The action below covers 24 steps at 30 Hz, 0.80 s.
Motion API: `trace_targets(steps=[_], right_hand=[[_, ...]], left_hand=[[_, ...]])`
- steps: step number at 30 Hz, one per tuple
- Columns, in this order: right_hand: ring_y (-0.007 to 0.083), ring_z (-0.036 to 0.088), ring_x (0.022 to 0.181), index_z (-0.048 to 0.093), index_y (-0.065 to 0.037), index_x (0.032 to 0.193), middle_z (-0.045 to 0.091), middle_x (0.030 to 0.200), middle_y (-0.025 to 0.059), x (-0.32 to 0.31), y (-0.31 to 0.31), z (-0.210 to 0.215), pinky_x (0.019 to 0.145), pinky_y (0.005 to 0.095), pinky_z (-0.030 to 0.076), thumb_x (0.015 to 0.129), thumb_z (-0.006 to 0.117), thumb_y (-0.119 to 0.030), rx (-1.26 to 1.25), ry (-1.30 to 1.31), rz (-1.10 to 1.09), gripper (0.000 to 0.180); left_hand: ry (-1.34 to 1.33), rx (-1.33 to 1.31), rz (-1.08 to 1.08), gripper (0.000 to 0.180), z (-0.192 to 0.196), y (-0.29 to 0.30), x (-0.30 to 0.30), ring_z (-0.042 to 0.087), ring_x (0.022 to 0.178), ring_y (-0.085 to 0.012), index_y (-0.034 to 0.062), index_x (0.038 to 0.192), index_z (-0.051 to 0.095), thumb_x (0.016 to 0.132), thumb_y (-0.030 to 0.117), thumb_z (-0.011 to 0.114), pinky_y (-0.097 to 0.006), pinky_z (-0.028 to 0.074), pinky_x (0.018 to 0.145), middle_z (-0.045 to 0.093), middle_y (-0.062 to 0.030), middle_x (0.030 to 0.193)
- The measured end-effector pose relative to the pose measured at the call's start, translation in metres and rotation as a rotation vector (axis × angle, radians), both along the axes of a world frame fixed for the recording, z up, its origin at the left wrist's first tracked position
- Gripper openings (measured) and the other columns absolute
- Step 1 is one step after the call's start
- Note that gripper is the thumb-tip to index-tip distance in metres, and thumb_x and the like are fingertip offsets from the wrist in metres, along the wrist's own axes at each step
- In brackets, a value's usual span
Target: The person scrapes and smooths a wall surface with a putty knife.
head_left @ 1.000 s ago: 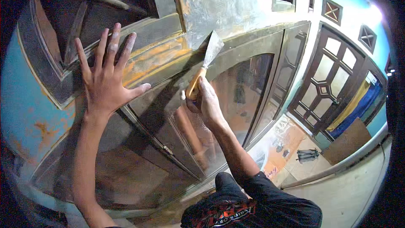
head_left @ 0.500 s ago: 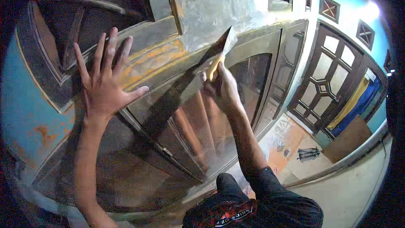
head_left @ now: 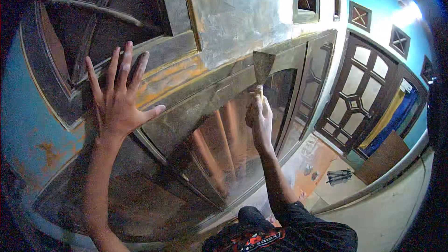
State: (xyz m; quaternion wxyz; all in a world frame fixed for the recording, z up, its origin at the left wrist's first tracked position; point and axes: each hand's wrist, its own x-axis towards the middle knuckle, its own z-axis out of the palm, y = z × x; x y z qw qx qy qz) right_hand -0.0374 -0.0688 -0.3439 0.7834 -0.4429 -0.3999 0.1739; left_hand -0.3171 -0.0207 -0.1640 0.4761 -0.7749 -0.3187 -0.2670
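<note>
In my right hand [head_left: 260, 116] is a putty knife [head_left: 264, 67], gripped by its light handle. Its broad, dark-looking blade points up, over the upper rail of the wooden window frame [head_left: 186, 98]; whether it touches the wood I cannot tell. My left hand [head_left: 119, 100] is spread wide, palm toward the frame's upper left, beside a strip of worn orange and yellow paint [head_left: 170, 71]. Above the rail stretches a patchy grey-white wall [head_left: 238, 14]. Below my right hand, glass panes [head_left: 224, 140] show reddish-brown vertical folds behind or reflected in them.
A crossed vent opening [head_left: 107, 11] sits above my left hand. Peeling blue wall [head_left: 42, 126] lies at the left. On the right stand a dark door with pale panes [head_left: 357, 98], a brown board [head_left: 382, 156] and a folded grey object [head_left: 339, 176] on the tiled floor. A bright lamp [head_left: 410, 14] shines there.
My right hand has moved right and slightly down with the putty knife, whose blade has turned from edge-on to its broad face. My left hand keeps its place on the frame.
</note>
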Motion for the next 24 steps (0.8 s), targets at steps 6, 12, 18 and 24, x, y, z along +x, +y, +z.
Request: trace_targets(steps=[6,12,18,24], right_hand=[[0.0054,0.033,0.059,0.051,-0.007,0.119,0.04,0.075,-0.0048,-0.016,0.007,-0.037,0.054,0.022,0.032,0.105,0.033,-0.037,0.019,-0.082,-0.131,0.038],[0.0064,0.046,0.064,0.039,-0.014,0.125,0.046,0.086,0.0011,-0.049,-0.009,-0.005,0.055,0.0215,0.042,0.102,0.047,-0.022,0.055,0.038,0.087,0.026],[0.0172,0.052,0.1,0.038,-0.002,0.127,0.049,0.103,0.0087,-0.096,0.0,-0.005,0.09,0.029,0.042,0.102,0.047,-0.023,0.017,0.035,0.361,0.033],[0.0113,0.053,0.093,0.045,-0.005,0.123,0.052,0.102,0.0048,-0.142,0.021,-0.015,0.075,0.0269,0.046,0.103,0.042,-0.032,0.114,-0.025,0.421,0.033]], left_hand=[[0.013,-0.004,0.037,0.108,0.003,-0.005,-0.002,0.022,0.143,-0.0263,0.0199,0.145,0.036,0.055,0.065,0.073,-0.068,0.004,0.113,0.027,-0.0082,0.154],[0.016,0.004,0.015,0.108,0.002,-0.001,0.002,0.021,0.143,-0.0268,0.0186,0.145,0.036,0.055,0.066,0.072,-0.068,0.004,0.113,0.027,-0.0088,0.154],[0.016,0.002,-0.003,0.104,0.004,-0.004,0.0,0.022,0.143,-0.0286,0.0166,0.143,0.04,0.057,0.066,0.071,-0.068,0.004,0.113,0.028,-0.0104,0.153],[0.03,-0.002,-0.022,0.104,0.003,-0.002,0.003,0.022,0.143,-0.0292,0.0155,0.143,0.039,0.057,0.063,0.072,-0.067,0.005,0.113,0.028,-0.0114,0.153]])
